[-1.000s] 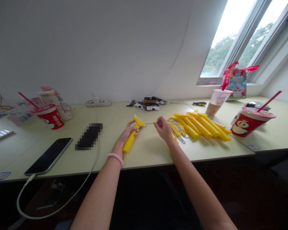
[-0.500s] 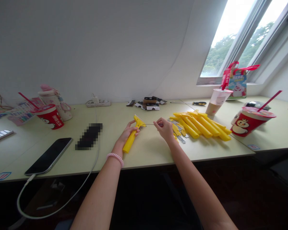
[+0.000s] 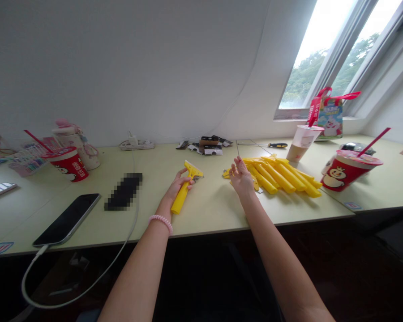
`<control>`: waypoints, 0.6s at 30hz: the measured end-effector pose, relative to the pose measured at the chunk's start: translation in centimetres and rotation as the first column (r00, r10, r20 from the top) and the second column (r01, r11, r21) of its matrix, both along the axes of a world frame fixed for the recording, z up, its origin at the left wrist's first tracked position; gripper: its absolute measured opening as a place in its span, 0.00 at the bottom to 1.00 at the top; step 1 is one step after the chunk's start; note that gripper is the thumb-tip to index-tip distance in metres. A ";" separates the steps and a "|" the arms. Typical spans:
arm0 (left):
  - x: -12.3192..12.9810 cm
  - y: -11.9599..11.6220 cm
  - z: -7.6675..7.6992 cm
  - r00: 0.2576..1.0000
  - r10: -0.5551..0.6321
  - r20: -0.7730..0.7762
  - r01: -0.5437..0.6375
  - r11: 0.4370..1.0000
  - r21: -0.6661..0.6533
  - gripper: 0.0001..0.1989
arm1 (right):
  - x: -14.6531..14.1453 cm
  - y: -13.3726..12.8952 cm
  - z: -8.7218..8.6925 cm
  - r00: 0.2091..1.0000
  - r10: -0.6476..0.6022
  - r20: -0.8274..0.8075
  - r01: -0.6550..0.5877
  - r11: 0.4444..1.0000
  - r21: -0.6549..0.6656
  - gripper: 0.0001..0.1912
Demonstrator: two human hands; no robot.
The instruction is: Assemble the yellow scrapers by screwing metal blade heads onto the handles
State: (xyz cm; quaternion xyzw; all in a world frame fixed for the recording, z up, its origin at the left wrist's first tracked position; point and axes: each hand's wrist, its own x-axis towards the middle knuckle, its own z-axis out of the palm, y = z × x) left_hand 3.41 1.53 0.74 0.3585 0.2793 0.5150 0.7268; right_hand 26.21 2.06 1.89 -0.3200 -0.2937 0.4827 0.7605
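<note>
Since the earlier frame, our right hand (image 3: 242,179) has moved away from the yellow plastic scraper (image 3: 180,197) and lifted, so the thin metal rod (image 3: 237,150) that lay level between our hands now stands almost upright. We hold it in a tight pinch at the fingertips, though it is too fine to tell whether it is a pin or a wire. Our left hand (image 3: 178,188), with a pink beaded bracelet (image 3: 160,223) at the wrist, is closed around the scraper's handle, with the head pointing up and away. We keep the scraper well to the left of the pile of yellow scraper handles (image 3: 278,176), while the right hand sits just beside the pile's near end. Beyond the pile lies a screwdriver with a black and yellow handle (image 3: 278,145), and to its right stands a red paper cup with a pink straw (image 3: 351,173). Far to the pile's left rests a black smartphone (image 3: 67,219). We judge the step in hand to be working the rod against the metal fitting (image 3: 197,178) on the scraper's head. The next move calls for a steady left grip and the rod's tip brought back into line with that fitting.
</note>
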 end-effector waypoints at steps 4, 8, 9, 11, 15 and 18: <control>0.0 0.1 -0.1 1.000 -0.004 0.015 0.004 1.000 -0.002 0.35 | -1.1 0.0 0.1 0.950 0.257 -0.179 -0.261 0.965 0.006 0.13; 0.0 0.2 -0.2 1.000 -0.007 0.019 0.007 1.000 -0.002 0.35 | -2.0 0.4 -0.1 0.934 0.294 -0.205 -0.294 0.955 0.034 0.13; 0.0 0.2 -0.2 1.000 -0.006 0.019 0.006 1.000 0.001 0.35 | -2.1 0.5 -0.2 0.942 0.292 -0.164 -0.292 0.956 0.026 0.12; 0.0 0.2 -0.2 1.000 -0.002 0.019 0.002 1.000 0.004 0.35 | -2.3 0.9 -0.5 0.949 0.312 -0.051 -0.314 0.949 -0.017 0.10; 0.0 0.2 -0.2 1.000 -0.004 0.019 0.004 1.000 -0.008 0.35 | -3.2 1.4 -0.7 0.934 0.356 0.045 -0.354 0.934 -0.039 0.14; -0.1 0.2 -0.2 1.000 -0.011 0.024 0.012 1.000 -0.016 0.36 | -3.9 1.8 -0.6 0.952 0.290 0.098 -0.289 0.957 -0.022 0.16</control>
